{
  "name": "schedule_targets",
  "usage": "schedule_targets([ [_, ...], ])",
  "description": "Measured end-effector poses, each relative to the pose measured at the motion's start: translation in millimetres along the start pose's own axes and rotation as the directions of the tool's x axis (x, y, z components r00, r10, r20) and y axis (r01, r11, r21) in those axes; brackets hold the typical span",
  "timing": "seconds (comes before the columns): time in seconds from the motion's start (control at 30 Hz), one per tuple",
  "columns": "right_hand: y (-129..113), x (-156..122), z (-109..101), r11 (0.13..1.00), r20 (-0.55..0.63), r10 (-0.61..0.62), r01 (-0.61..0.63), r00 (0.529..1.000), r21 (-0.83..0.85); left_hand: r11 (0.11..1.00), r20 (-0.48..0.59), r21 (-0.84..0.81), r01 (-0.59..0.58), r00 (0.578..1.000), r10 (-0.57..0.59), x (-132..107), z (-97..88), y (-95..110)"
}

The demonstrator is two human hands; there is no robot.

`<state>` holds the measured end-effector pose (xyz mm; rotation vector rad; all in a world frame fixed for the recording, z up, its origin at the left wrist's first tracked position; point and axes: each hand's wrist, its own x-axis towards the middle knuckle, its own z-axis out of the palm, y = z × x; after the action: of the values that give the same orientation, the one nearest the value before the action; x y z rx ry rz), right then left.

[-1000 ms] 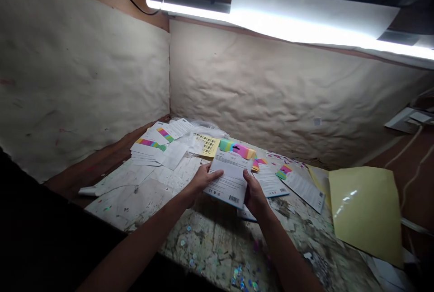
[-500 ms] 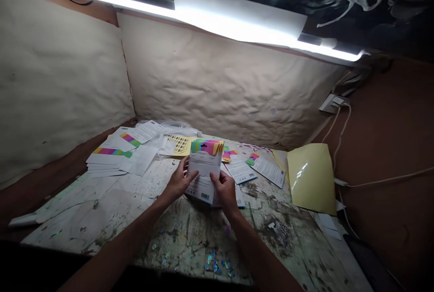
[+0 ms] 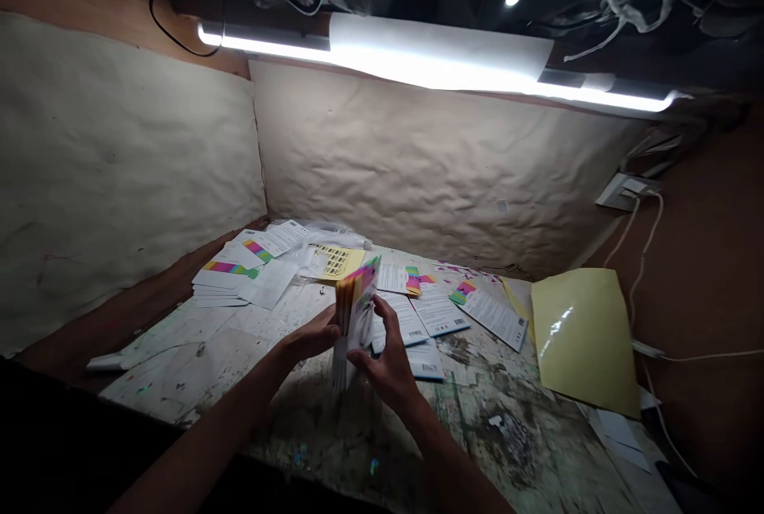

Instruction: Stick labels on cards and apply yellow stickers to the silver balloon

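Observation:
A stack of white cards with rainbow-striped tops (image 3: 353,315) stands on edge on the worktable (image 3: 370,426), its lower end resting on the surface. My left hand (image 3: 310,339) grips the stack from the left side. My right hand (image 3: 385,363) presses against its right face, fingers curled round the lower part. Both hands are closed on the stack at the middle of the table.
More loose cards (image 3: 438,313) lie flat just behind the hands, and a pile of cards (image 3: 230,279) sits at the back left. A yellow sheet (image 3: 582,339) lies at the right. A yellow sticker sheet (image 3: 337,261) is at the back. Cables (image 3: 645,259) hang on the right wall.
The card stack has been turned from facing me to standing edge-on upright on the table. Both hands have kept hold of it and moved slightly lower.

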<state>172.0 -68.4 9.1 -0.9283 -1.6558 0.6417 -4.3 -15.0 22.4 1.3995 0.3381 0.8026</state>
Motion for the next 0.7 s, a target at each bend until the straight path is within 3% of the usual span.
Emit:
schedule_targets([
  [0.13, -11.9, -0.8, -9.1, 0.988, 0.017, -0.111, 0.112, 0.994, -0.109, 0.955, 0.027, 0.297, -0.013, 1.0, 0.005, -23.9, -2.9, 14.1],
  [0.27, -21.3, 5.2, -19.9, 0.901, -0.005, -0.286, 0.267, 0.958, -0.343, 0.918, -0.201, 0.396, -0.004, 0.975, 0.091, -42.2, 17.1, 8.9],
  [0.33, -27.2, 13.7, -26.2, 0.841, 0.037, -0.344, 0.325, 0.938, -0.433, 0.86, -0.336, 0.51, 0.006, 0.922, 0.193, -43.9, 32.4, 2.1],
  [0.4, -33.2, 24.2, -31.4, 0.788, 0.153, -0.354, 0.382, 0.923, -0.482, 0.797, -0.429, 0.602, 0.038, 0.858, 0.283, -42.6, 45.6, -4.2],
  [0.5, -40.2, 37.5, -34.6, 0.74, 0.29, -0.318, 0.427, 0.903, -0.52, 0.747, -0.526, 0.651, 0.134, 0.789, 0.317, -39.7, 56.2, -11.4],
  [0.63, -44.4, 41.5, -34.3, 0.748, 0.332, -0.256, 0.404, 0.908, -0.526, 0.668, -0.591, 0.698, 0.258, 0.734, 0.334, -34.7, 60.2, -19.9],
  [0.7, -43.4, 34.7, -37.2, 0.771, 0.338, -0.256, 0.402, 0.906, -0.493, 0.661, -0.642, 0.687, 0.304, 0.68, 0.354, -34.3, 61.3, -21.9],
])
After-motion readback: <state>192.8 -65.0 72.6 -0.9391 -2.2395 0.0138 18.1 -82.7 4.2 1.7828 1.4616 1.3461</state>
